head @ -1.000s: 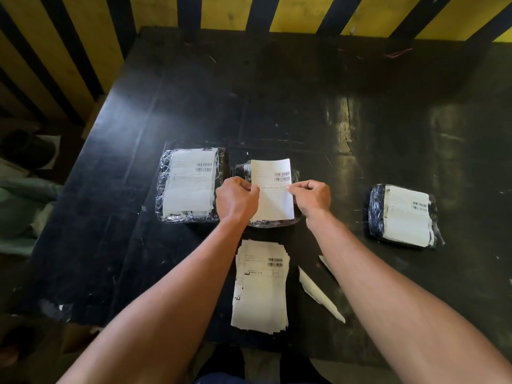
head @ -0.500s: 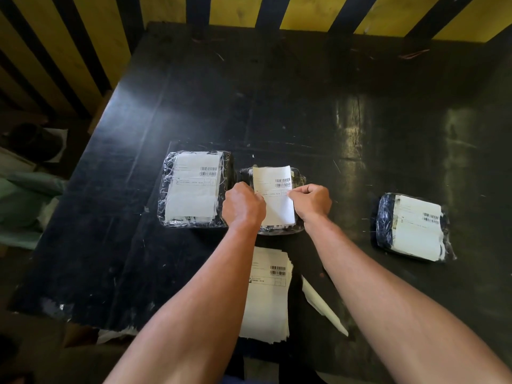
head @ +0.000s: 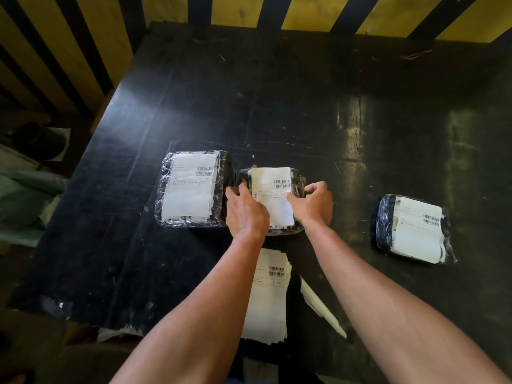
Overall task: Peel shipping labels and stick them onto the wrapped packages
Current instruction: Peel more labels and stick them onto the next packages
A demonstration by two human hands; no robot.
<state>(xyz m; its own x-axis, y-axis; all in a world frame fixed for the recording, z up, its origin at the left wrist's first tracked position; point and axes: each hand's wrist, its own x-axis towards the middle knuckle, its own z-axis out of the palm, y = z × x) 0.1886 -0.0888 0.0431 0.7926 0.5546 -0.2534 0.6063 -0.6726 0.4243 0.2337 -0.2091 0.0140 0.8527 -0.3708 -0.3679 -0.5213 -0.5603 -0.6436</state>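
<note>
A middle wrapped package (head: 298,179) lies on the black table (head: 277,106) with a white shipping label (head: 273,196) flat on top. My left hand (head: 245,210) rests on the package's left side, fingers stretched along the label's left edge. My right hand (head: 314,203) curls round the package's right edge, thumb pressing on the label. Two more wrapped packages, each bearing a label, lie to the left (head: 191,189) and the far right (head: 412,230). A stack of labels (head: 270,300) sits near the front edge, partly hidden by my left forearm.
A peeled white backing strip (head: 322,310) lies right of the stack. Yellow and black striped walls (head: 69,51) enclose the table at the back and left. Green cloth and dark clutter (head: 25,198) lie on the floor at the left.
The label, held up by both hands a second ago, now lies flat on the middle package. Both hands have spread to the package's sides. The view has shifted slightly.
</note>
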